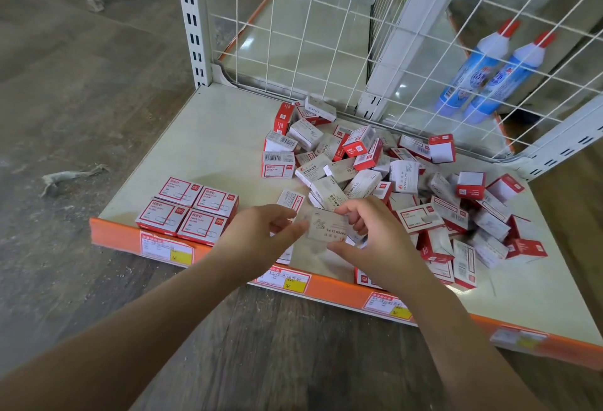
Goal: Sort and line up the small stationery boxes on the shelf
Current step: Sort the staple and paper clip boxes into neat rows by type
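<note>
Sorting in hand: one small grey cardboard box printed PAPER CLIPS (327, 225), held over the front of the shelf between both hands.
Left hand (261, 234): fingertips pinch the box's left edge, thumb side toward the camera.
Right hand (365, 241): fingers curl round the box's right edge, thumb beneath (the box is gripped on both sides, clear of the board as far as I can tell).
Shelf: cream laminate shelf board with orange front strip (339, 290), price labels stuck along it.
Lined-up stock: four red-and-white paper-clip boxes (187, 206) set two by two at the front left corner, touching.
Unsorted stock: loose heap of red-and-white and grey boxes (391, 182) spread from centre to right, some marked STAPLES, lying at all angles.
Step judged: early; only one block is squared up.
Next move calls for: reading the label, turning the box flat and square, then starting a grey row just beside the red block.
Behind the white wire mesh back panel (326, 35): two blue-and-white bottles with red caps (489, 74).
</note>
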Motion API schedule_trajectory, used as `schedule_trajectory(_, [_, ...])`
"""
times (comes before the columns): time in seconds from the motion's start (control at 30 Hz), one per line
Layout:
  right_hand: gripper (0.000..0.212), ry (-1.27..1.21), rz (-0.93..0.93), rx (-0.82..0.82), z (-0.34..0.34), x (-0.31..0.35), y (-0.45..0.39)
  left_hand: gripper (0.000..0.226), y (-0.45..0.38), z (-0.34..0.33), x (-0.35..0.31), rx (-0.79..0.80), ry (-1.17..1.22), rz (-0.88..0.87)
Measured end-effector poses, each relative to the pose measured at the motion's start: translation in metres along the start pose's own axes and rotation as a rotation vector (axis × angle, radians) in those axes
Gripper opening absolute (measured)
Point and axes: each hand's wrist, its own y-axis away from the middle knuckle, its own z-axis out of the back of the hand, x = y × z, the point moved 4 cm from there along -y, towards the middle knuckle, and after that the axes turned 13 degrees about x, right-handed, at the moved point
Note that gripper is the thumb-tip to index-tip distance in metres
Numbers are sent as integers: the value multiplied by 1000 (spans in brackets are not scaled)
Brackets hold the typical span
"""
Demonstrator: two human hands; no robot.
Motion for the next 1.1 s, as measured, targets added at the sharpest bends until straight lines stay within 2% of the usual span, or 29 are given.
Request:
schedule_trajectory(0.2, [40,19,22,3,-6,7,-3,36,0,-1,0,27,103,21])
schedule_trajectory(0.53, [29,37,-5,160,4,4,-5,30,5,0,0,47,28,51])
schedule_trajectory(0.67, [28,-30,-16,248,-1,10,-7,35,4,-2,1,59,13,54])
schedule_trajectory(0.83, [37,-152,-57,299,-8,8,-8,33,6,-1,0,51,11,29])
schedule_trajectory(1.1, [50,-292,-51,130,-6,2,-8,40,4,4,-1,-52,46,22])
